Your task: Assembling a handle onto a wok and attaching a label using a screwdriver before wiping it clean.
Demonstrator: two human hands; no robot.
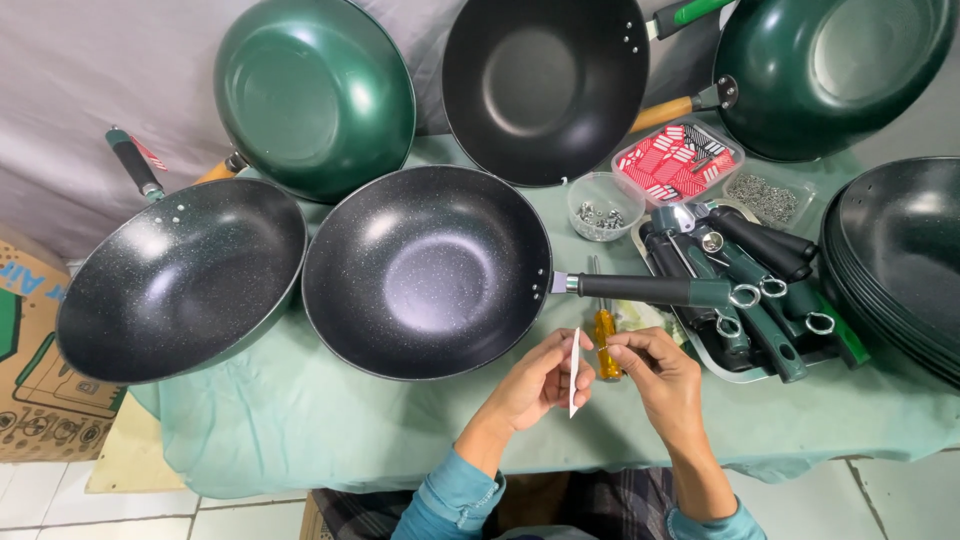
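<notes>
Both hands meet over the table [300, 430]: the left hand [535, 385] and right hand [655, 372] pinch a white strip [575, 372] between them, just beside an orange-handled screwdriver [605, 342] and a dark wok [425, 270].

A clear plastic tray [677, 160] of small red-and-white labels sits on the tabletop [300, 420], upper right of centre. One red-and-white tag [150, 153] clings to a pan handle at upper left. A brown cardboard box [30, 370] with green print stands at the left edge. My left hand [540, 385] pinches a narrow white strip [574, 372], low centre.
</notes>
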